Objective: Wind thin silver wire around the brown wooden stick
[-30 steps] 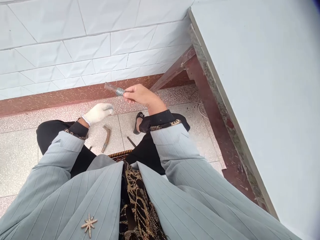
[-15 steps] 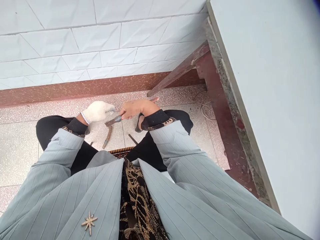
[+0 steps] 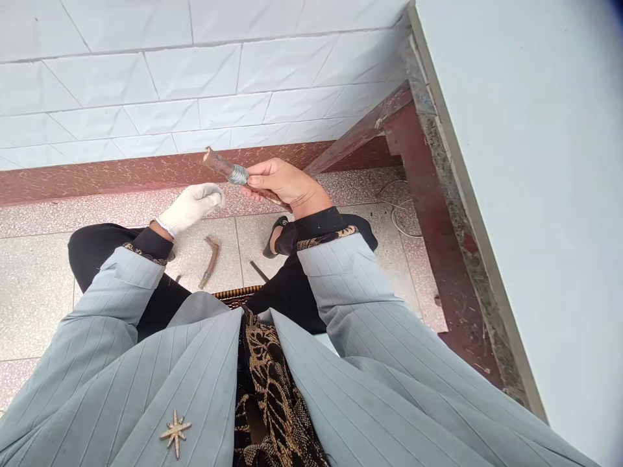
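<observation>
My right hand (image 3: 287, 185) is wrapped round a brown wooden stick (image 3: 217, 162), held slanting with its bare end up to the left. Grey wire (image 3: 238, 174) is wound in a tight band round the stick, just beyond my fingertips. To the left and slightly lower, my left hand (image 3: 191, 204) wears a white knit glove. Its fingers are curled closed, and whatever is inside them is too small or hidden to make out. A short bent stick (image 3: 209, 263) lies on the floor below the hands, with a greyish band near its lower end.
A dark rod (image 3: 259, 271) lies on the tiled floor (image 3: 121, 259) between my legs, near a woven edge (image 3: 237, 295). White wall tiles (image 3: 189, 78) rise in front. A reddish-brown table frame (image 3: 428, 194) with a pale top (image 3: 525, 162) stands close on the right, with a loose cable (image 3: 399, 220) beneath.
My right hand has lifted the wire-wound stick up and tipped its free end upward. My gloved left hand has risen slightly and turned, staying closed. The bent stick on the floor has stayed put.
</observation>
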The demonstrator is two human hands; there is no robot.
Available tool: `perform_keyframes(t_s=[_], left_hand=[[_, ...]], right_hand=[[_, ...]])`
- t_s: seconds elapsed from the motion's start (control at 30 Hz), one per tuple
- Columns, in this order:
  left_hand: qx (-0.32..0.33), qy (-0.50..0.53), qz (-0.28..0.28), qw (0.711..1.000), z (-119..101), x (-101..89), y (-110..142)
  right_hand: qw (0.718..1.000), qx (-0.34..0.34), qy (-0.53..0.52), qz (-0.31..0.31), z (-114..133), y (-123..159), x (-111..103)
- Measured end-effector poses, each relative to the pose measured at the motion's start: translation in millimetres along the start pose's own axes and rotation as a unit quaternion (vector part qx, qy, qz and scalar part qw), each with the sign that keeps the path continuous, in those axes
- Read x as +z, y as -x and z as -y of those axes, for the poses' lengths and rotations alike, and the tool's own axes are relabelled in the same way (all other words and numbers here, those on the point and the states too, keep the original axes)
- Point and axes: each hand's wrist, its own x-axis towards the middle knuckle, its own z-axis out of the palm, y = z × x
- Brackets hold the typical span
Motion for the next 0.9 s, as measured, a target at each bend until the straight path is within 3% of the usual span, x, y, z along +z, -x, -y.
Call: perform_keyframes(t_s=[0.17,0.33,0.47,0.67,0.9], left_hand=[[0.008,0.127,-0.001,0.992,7.9,7.3,3.4],[-0.005,0.186,-0.052,0.981,13.4,14.2,4.9],[-0.028,0.205,-0.065,0.976,14.1,15.2,4.5],[-0.012,0.188,-0.046,0.981,13.4,11.1,3.7],[-0.013,0.130,-0.024,0.991,14.1,18.0,3.6]], right_hand=[[1.000,0.004,-0.010,-0.011,-1.4,-2.2,-0.7],[0.998,0.000,-0.035,-0.047,-0.4,-1.8,-2.1],[0.993,-0.005,-0.050,-0.103,2.6,1.8,-5.8],[0.991,-0.008,-0.063,-0.118,5.2,8.7,-9.2],[0.979,0.014,-0.123,-0.160,-3.0,-7.6,9.8]])
